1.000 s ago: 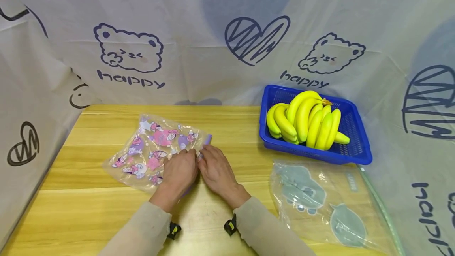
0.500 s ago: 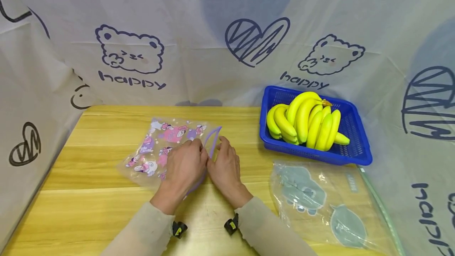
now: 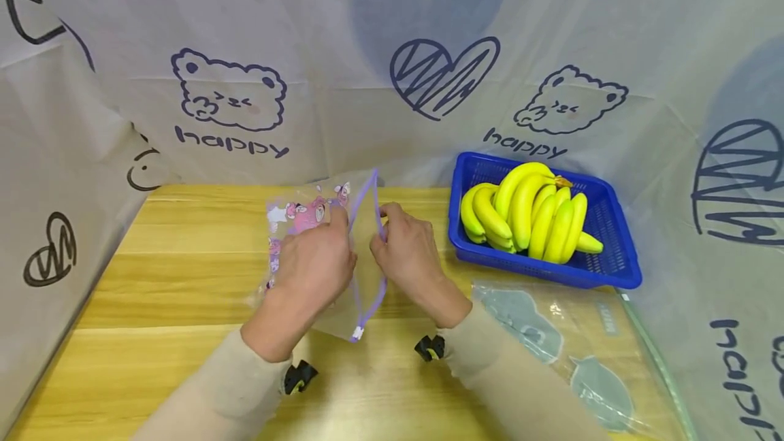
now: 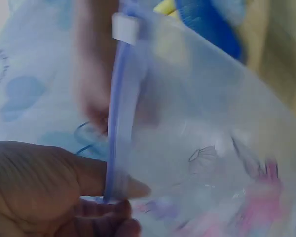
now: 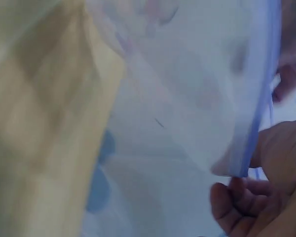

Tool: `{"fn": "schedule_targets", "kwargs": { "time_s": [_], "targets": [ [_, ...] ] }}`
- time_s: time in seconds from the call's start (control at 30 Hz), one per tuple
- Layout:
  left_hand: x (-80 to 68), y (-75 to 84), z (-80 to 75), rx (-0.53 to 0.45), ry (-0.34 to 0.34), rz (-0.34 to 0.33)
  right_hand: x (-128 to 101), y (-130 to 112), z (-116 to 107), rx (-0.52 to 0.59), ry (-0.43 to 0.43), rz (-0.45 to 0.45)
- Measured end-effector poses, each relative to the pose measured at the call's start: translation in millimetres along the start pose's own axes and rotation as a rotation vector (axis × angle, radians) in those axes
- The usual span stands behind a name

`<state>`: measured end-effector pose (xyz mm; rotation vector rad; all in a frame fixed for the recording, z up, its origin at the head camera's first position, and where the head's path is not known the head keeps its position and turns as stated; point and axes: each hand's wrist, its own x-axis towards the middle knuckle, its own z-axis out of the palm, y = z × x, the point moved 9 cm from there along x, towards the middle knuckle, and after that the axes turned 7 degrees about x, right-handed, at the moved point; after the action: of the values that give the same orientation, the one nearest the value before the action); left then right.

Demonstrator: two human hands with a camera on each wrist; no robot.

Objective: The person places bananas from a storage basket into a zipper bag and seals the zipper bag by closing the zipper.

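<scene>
A clear zip bag [image 3: 305, 215] with pink and purple cartoon prints stands tilted up off the wooden table, its purple-edged mouth spread apart. The left hand [image 3: 312, 257] pinches the mouth's left edge; in the left wrist view its thumb lies inside the purple zip strip [image 4: 117, 108]. On the opposite edge, the right hand [image 3: 412, 254] pinches the other strip between thumb and curled fingers, as the right wrist view shows. A white slider [image 3: 358, 333] sits at the near end of the zip. Part of the bag is hidden behind the left hand.
A blue plastic basket [image 3: 618, 250] holding several yellow bananas [image 3: 523, 213] stands at the back right. In front of it another clear bag [image 3: 600, 386], with grey-green prints and a green zip edge, lies flat. A printed cloth [image 3: 355, 128] hangs behind the table [image 3: 153, 278].
The bag has been lifted and shifted right, and its purple mouth has gone from closed together to spread wide. The right hand has moved right, away from the left hand.
</scene>
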<state>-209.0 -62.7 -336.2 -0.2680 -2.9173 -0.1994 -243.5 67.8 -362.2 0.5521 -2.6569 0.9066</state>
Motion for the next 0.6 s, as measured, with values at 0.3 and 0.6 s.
{"fn": "schedule_targets", "kwargs": {
  "time_s": [0.3, 0.6],
  "targets": [
    [-17.3, -40.6, -67.8, -0.002, -0.281, -0.053, 18.7, 13.4, -56.8, -0.093, -0.233, 0.165],
    [1.6, -15.7, -46.2, -0.054, -0.372, 0.033, 18.2, -23.4, -26.4, 0.19, -0.407, 0.166]
  ]
}}
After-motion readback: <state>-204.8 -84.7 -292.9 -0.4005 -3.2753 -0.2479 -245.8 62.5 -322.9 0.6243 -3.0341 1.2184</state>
